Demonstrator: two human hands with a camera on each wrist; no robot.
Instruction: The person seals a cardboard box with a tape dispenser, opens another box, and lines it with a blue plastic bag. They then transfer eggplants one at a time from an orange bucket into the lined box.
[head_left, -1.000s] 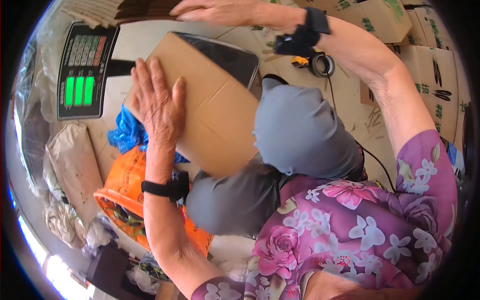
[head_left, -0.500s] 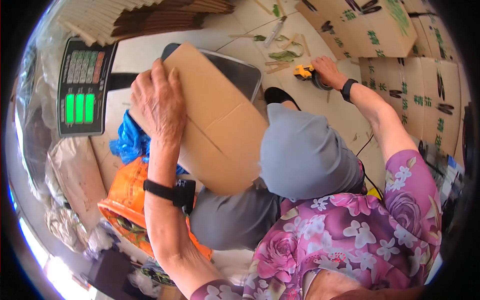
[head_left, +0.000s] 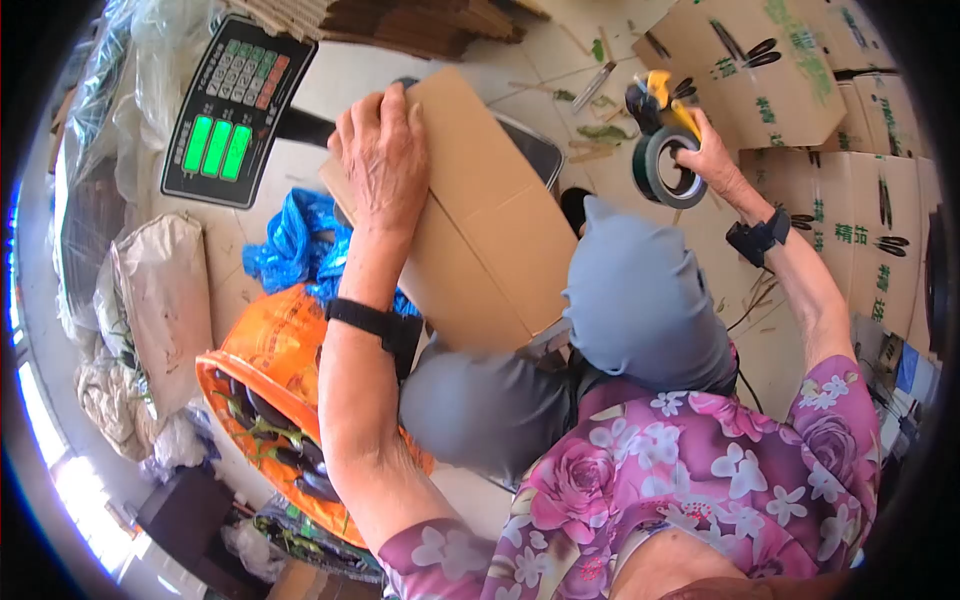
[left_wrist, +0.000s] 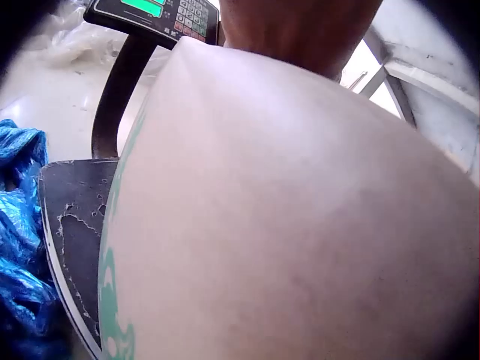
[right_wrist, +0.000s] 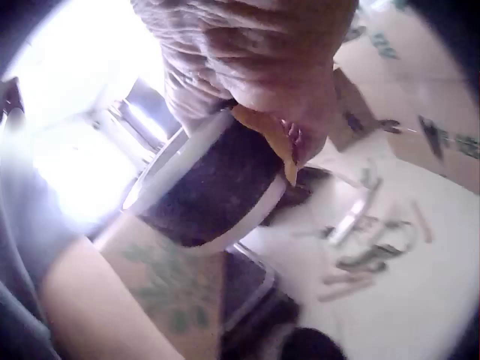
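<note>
A cardboard box [head_left: 490,215] stands tilted in front of the knees, over the dark scale platform [left_wrist: 75,217]. My left hand [head_left: 385,160] grips its far left edge, fingers bent over it and thumb on the top face. In the left wrist view the box side [left_wrist: 285,210] fills most of the picture, and the fingertips are hidden. My right hand [head_left: 710,160] holds a yellow-and-black tape dispenser [head_left: 660,95] by its yellow handle, raised off the floor. Its large tape roll [head_left: 665,170] hangs beside the fingers; the right wrist view shows the roll [right_wrist: 217,176] close up.
The scale display [head_left: 235,110] glows green at upper left. An orange basket [head_left: 215,375] of eggplants and a crumpled blue bag [head_left: 300,240] stand at left. Printed cartons [head_left: 840,215] stack at right. A cutter knife [head_left: 594,87] and scraps lie on the floor; flattened cardboard [head_left: 400,20] is at the top.
My right hand came down from the flattened cardboard to the tape dispenser on the floor, then lifted it. My left hand's fingers went from flat on the box to bent over its edge.
</note>
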